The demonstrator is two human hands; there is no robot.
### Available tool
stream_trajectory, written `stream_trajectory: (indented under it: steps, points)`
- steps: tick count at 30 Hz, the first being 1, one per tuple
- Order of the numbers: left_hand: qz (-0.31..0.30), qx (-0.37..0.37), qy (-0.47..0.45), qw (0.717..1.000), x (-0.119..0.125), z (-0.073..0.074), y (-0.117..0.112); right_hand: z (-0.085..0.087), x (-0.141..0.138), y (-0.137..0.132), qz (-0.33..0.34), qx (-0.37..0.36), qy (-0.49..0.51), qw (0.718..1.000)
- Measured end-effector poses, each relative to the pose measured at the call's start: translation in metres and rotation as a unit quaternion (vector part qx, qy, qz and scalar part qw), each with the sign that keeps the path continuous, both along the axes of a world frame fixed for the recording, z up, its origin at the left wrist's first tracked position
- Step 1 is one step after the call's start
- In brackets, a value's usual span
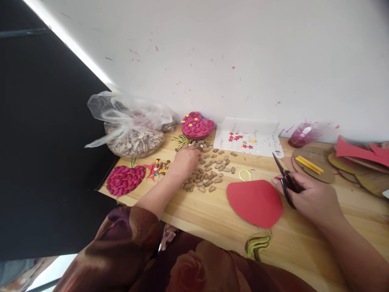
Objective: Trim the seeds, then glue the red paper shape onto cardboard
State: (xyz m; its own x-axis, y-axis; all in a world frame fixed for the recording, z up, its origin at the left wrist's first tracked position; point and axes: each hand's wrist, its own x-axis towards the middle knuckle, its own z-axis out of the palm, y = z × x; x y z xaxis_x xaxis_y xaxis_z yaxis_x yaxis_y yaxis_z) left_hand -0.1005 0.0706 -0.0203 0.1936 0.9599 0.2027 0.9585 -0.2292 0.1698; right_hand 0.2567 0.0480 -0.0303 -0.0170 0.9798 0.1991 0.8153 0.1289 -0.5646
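My left hand (186,159) reaches across the wooden table (304,243) into a scatter of peanut shells (209,170), fingers curled down on them; I cannot make out what they pinch. My right hand (306,194) is closed round a pair of black scissors (282,178), whose blades point up and to the left. It rests beside a red strawberry-shaped paper cutout (255,202) with a yellow loop (244,174) at its top.
A plastic bag of shells (133,129) sits at the back left. Pink-painted shell strawberries lie at the left edge (125,179) and by the wall (197,125). A white sheet with star stickers (247,138), a pink cup (302,135), brown and red cutouts (358,160) and yarn (257,243) lie around.
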Motion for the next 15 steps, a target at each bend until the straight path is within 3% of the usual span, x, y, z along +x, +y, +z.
stream_trajectory:
  steps: [5,9,12,15]
  points:
    - [-0.015,-0.001,-0.022,1.0,-0.003,0.0,-0.004,0.009,-0.002,-0.004,0.007,-0.029,-0.029,0.999]
    - [0.036,0.054,-0.076,0.995,-0.018,0.01,0.002,0.008,-0.001,-0.004,0.0,-0.027,-0.041,0.999]
    - [0.066,0.056,-0.063,0.994,-0.024,0.019,0.011,0.005,0.0,-0.003,-0.012,-0.037,-0.044,0.998]
    - [0.051,0.027,-0.036,0.998,-0.02,0.018,0.021,0.006,-0.001,-0.003,-0.011,-0.054,-0.054,0.997]
